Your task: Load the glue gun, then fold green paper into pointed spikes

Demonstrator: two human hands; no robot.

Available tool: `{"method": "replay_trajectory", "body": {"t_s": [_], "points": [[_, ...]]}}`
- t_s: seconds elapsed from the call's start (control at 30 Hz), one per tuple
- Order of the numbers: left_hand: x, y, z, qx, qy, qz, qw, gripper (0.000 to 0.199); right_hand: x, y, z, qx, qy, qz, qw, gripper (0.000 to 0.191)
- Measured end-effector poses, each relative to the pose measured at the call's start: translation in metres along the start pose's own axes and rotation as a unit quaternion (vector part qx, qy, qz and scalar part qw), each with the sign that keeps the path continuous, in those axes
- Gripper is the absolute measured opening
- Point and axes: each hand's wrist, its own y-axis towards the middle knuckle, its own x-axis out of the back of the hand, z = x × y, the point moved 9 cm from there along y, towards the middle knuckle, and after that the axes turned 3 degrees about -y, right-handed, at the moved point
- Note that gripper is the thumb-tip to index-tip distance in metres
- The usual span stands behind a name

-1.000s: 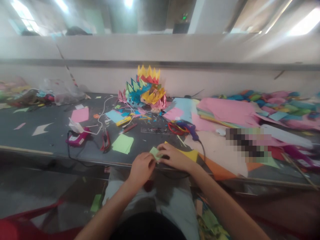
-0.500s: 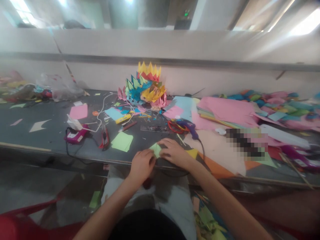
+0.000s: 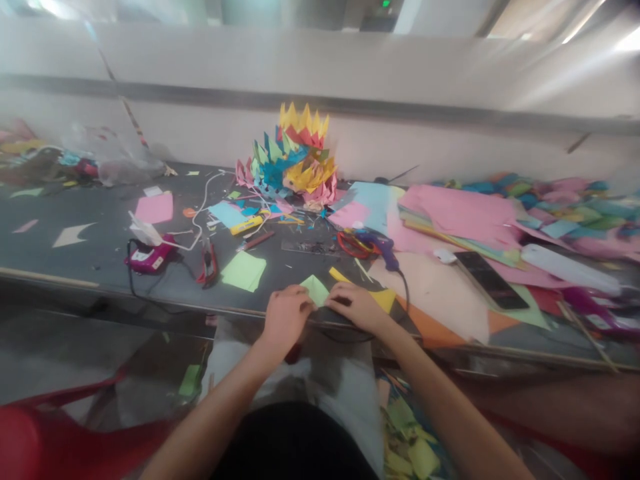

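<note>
A small light green piece of paper point(image 3: 315, 291), folded to a point at the top, lies between my hands at the table's front edge. My left hand point(image 3: 289, 312) is closed on its left side, fingers bent. On its right side, my right hand point(image 3: 356, 305) pinches the lower corner. Just left of my hands rests a stack of green paper squares point(image 3: 244, 271). Yellow paper point(image 3: 384, 299) sits partly behind my right hand. A purple glue gun point(image 3: 383, 248) lies beyond that hand, its cord trailing toward me.
Layered paper crowns point(image 3: 295, 163) stand at the back. A red cutter point(image 3: 208, 265), a yellow cutter point(image 3: 246, 225) and a magenta power strip point(image 3: 150, 257) lie left. Right are a phone point(image 3: 491, 280) and pink sheets point(image 3: 463, 210). Paper scraps point(image 3: 410, 443) fill a space below the table.
My right hand has moved from the top of the green paper down to its right corner, uncovering the pointed top. The view has tilted slightly downward.
</note>
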Motion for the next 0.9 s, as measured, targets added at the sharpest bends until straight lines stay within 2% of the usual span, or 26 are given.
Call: {"method": "replay_trajectory", "body": {"t_s": [0.33,0.5,0.67,0.8,0.9], "points": [[-0.001,0.004,0.004,0.025,0.002,0.006,1.0,0.004,0.001,0.008,-0.007,-0.079,0.012,-0.028,0.996,0.015],[-0.001,0.001,0.001,0.014,0.017,0.015,1.0,0.006,0.0,0.008,-0.008,-0.094,0.015,-0.03,0.995,0.015],[-0.006,-0.005,-0.015,-0.08,0.073,0.03,0.994,0.013,-0.004,0.01,-0.013,-0.105,0.01,-0.012,0.994,0.013],[-0.012,-0.015,-0.032,-0.183,0.143,0.04,0.972,0.017,-0.007,0.01,-0.013,-0.113,0.008,0.003,0.994,0.012],[-0.011,-0.021,-0.037,-0.225,0.171,0.038,0.959,0.02,-0.008,0.01,-0.012,-0.117,0.012,0.01,0.993,0.012]]}}
